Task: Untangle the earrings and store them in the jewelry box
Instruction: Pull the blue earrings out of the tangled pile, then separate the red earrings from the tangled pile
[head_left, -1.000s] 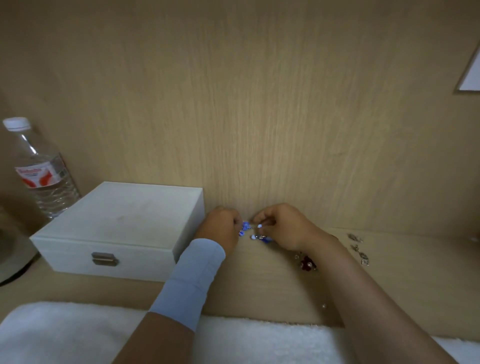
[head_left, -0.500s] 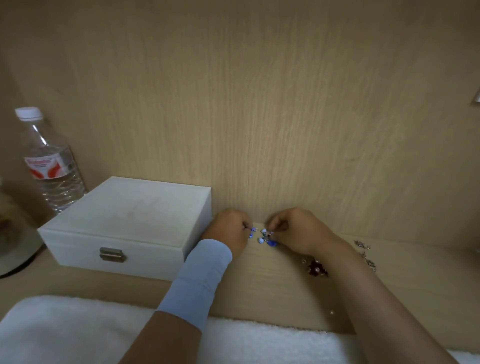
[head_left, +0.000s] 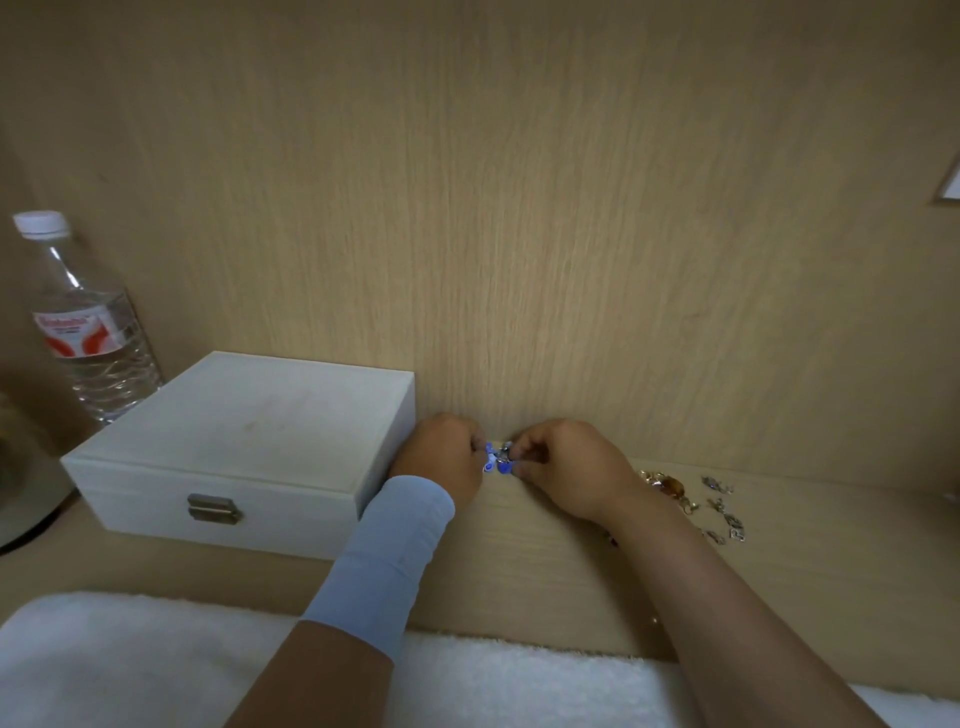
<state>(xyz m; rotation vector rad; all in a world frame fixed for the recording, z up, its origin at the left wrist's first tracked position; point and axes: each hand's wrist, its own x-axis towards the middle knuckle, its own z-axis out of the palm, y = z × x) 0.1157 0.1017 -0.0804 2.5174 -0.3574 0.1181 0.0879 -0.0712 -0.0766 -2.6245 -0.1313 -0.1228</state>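
Observation:
A small tangle of blue earrings (head_left: 496, 460) hangs between my two hands, close to the wooden back wall. My left hand (head_left: 447, 460), with a pale blue wrist sleeve, pinches its left side. My right hand (head_left: 566, 467) pinches its right side with curled fingers. The white wooden jewelry box (head_left: 244, 447) stands just left of my left hand, lid down and brass clasp (head_left: 214, 508) facing me. More earrings lie on the desk right of my right wrist: a gold and amber one (head_left: 670, 488) and several silver ones (head_left: 724, 512).
A clear plastic water bottle (head_left: 88, 322) with a red and white label stands at the far left behind the box. A white fluffy towel (head_left: 130, 665) covers the near desk edge. A round object's edge shows at the far left.
The hands stayed together on the blue earrings, with small finger shifts. The view shifted, so the gold and silver earrings right of my right wrist show more plainly.

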